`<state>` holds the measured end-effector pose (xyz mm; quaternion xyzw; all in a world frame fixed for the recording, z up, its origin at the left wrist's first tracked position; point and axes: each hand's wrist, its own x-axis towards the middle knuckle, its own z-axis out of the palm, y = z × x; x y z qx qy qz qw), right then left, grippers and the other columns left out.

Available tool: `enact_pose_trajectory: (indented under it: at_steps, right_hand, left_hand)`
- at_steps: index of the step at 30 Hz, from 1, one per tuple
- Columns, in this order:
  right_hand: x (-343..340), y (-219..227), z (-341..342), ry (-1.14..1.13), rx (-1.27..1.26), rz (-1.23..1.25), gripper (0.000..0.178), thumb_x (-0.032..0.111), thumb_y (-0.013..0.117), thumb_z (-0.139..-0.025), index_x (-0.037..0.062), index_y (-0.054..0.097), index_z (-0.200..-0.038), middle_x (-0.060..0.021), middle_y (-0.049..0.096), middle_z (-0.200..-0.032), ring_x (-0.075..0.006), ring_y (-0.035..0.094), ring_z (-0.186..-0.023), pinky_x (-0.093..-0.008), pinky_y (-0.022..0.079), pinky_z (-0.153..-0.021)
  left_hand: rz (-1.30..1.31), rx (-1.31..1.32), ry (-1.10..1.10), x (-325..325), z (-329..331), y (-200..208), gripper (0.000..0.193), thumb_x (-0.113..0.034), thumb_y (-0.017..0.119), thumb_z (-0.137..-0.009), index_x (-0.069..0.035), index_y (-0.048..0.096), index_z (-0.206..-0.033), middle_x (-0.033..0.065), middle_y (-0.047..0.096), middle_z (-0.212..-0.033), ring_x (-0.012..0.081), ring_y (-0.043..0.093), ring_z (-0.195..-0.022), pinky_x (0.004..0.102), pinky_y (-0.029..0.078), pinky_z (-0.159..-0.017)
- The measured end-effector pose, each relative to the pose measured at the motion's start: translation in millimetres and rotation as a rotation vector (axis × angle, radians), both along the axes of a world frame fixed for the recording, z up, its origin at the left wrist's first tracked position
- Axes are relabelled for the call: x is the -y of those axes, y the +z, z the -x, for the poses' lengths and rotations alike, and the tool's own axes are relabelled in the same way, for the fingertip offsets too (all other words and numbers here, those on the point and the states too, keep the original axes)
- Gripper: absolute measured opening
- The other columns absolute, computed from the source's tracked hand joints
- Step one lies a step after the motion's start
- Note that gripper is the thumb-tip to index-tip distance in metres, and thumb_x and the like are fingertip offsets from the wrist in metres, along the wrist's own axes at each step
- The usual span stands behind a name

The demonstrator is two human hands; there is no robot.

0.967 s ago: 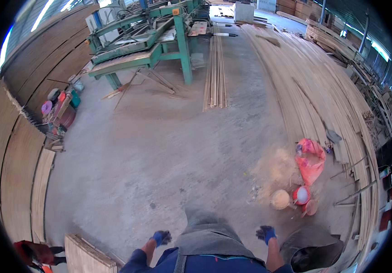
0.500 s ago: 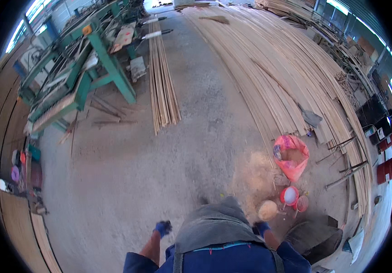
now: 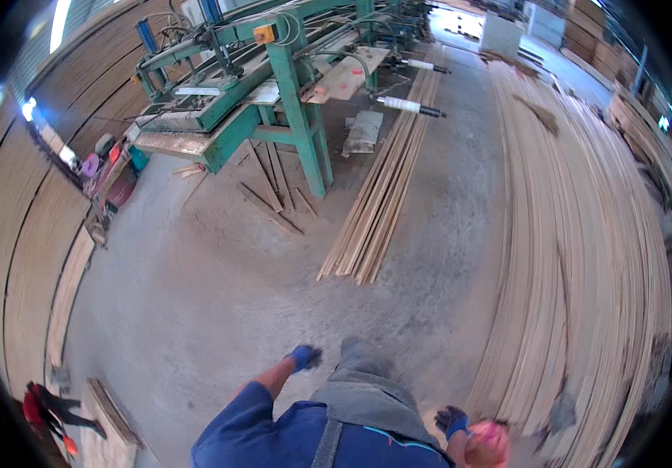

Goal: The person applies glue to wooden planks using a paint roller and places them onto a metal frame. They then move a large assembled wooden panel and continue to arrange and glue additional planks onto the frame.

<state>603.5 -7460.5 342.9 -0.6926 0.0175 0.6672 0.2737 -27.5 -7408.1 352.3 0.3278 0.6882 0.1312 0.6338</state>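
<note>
My left hand (image 3: 304, 358) wears a blue glove and hangs over the concrete floor beside my grey apron (image 3: 367, 382). Its fingers are loosely bent and slightly blurred, with nothing visible in them. On my other side, my right hand (image 3: 451, 420), also gloved in blue, has its fingers apart and holds nothing. Close by it in the picture is a pink sack (image 3: 490, 443), partly hidden behind my forearm; whether they touch I cannot tell. Just ahead on the floor lies a bundle of long wooden strips (image 3: 379, 210).
A green machine frame (image 3: 298, 125) stands ahead left, with scrap sticks (image 3: 270, 207) beside its leg. Long boards (image 3: 539, 273) cover the right side; a shovel blade (image 3: 563, 413) rests there. Board stacks (image 3: 32, 234) line the left, where another person (image 3: 51, 409) in red is at work.
My view has swung left, so the machine and strips sit further right and the person in red has come into view. The buckets have left the picture. My hands remain empty.
</note>
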Motion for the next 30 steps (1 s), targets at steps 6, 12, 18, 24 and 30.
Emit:
enact_pose_trajectory:
  at_steps: [6,12,18,24,30]
  right_hand:
    - [-343.0,79.7,-49.9,0.15,0.172,-0.289,0.033,0.036,0.054,-0.093,0.0145,0.058,-0.117,-0.0166,0.069,-0.1,-0.0324,0.068,-0.08,-0.0477,0.054,-0.068]
    - [-471.0,67.6,-95.3,0.32,-0.072,0.074,0.029,0.022,0.046,-0.099,0.0109,0.057,-0.123,-0.0151,0.07,-0.106,-0.0311,0.069,-0.089,-0.0443,0.056,-0.073]
    - [-567.4,41.6,-171.9,0.374,-0.007,0.471,0.028,0.02,0.046,-0.098,0.0102,0.063,-0.117,-0.0108,0.072,-0.102,-0.0246,0.07,-0.094,-0.0412,0.058,-0.074]
    - [-767.2,-141.8,-313.5,0.819,-0.009,-0.013,0.038,0.034,0.05,-0.094,0.0138,0.06,-0.125,-0.0119,0.065,-0.121,-0.0287,0.065,-0.1,-0.0468,0.053,-0.083]
    - [-1193.2,22.5,-314.1,0.402,0.027,0.059,0.041,0.038,0.045,-0.097,0.0132,0.053,-0.129,-0.0193,0.059,-0.129,-0.0397,0.063,-0.106,-0.0509,0.05,-0.087]
  left_hand:
    - [0.46,-0.193,0.135,-35.8,-87.8,44.2,0.036,-0.04,0.061,-0.092,-0.005,0.07,-0.091,0.0078,0.07,-0.079,0.0212,0.065,-0.064,0.038,0.052,-0.056]
    - [0.177,-0.008,0.167,-282.7,-170.2,23.1,0.033,-0.04,0.057,-0.096,-0.01,0.067,-0.103,0.0085,0.071,-0.093,0.0241,0.067,-0.073,0.0402,0.053,-0.062]
    - [-0.038,0.382,0.496,-685.7,-221.5,58.3,0.03,-0.033,0.053,-0.096,-0.013,0.063,-0.116,0.0075,0.071,-0.103,0.0237,0.069,-0.088,0.0359,0.055,-0.072]
    - [-0.093,0.453,0.477,-857.1,-266.9,15.5,0.033,-0.032,0.054,-0.096,-0.008,0.062,-0.117,0.0093,0.07,-0.106,0.0228,0.069,-0.09,0.0378,0.054,-0.072]
    - [0.463,0.0,0.471,-840.7,-402.8,23.8,0.04,-0.05,0.054,-0.094,-0.014,0.068,-0.101,0.0041,0.074,-0.09,0.0197,0.068,-0.072,0.0367,0.05,-0.067]
